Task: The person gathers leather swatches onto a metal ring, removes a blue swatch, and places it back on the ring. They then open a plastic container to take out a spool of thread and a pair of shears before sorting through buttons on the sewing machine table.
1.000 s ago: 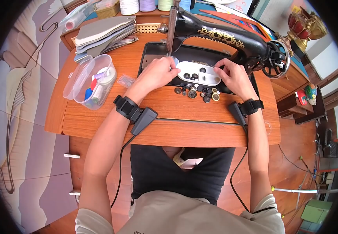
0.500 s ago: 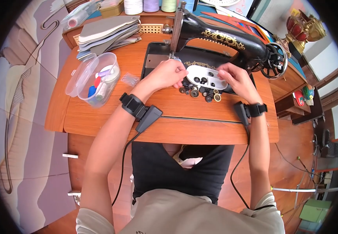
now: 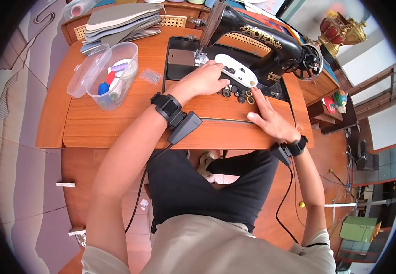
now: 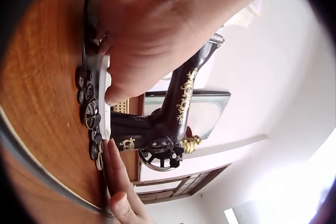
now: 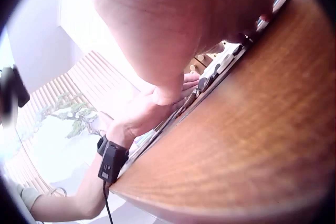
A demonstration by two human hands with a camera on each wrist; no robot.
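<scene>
A white oval tray [image 3: 245,74] with dividers lies slanted on the sewing machine's black bed, a few dark buttons [image 3: 231,70] inside it. My left hand [image 3: 202,81] grips the tray's left end, fingers at the far rim and thumb at the near side. Along the near side of the tray sits a cluster of loose buttons [image 3: 226,92], dark ones and some with gold rims. My right hand [image 3: 271,118] lies low over the wooden tabletop with straight fingers, their tips right at the tray's right end and the rightmost buttons. In the left wrist view, my left palm hides part of the tray.
Behind the tray stands a black sewing machine [image 3: 252,36] with gold ornament and a handwheel [image 3: 311,61]. At left are an open clear plastic box [image 3: 129,86] of spools, a small clear packet [image 3: 151,76] and a stack of fabric pieces [image 3: 120,23]. The table's front edge [image 3: 184,145] is close to my lap.
The tray has turned to a slant, its right end nearer me. My right hand has left its upper right side and come down toward the front, fingers straightened. The head view has shifted.
</scene>
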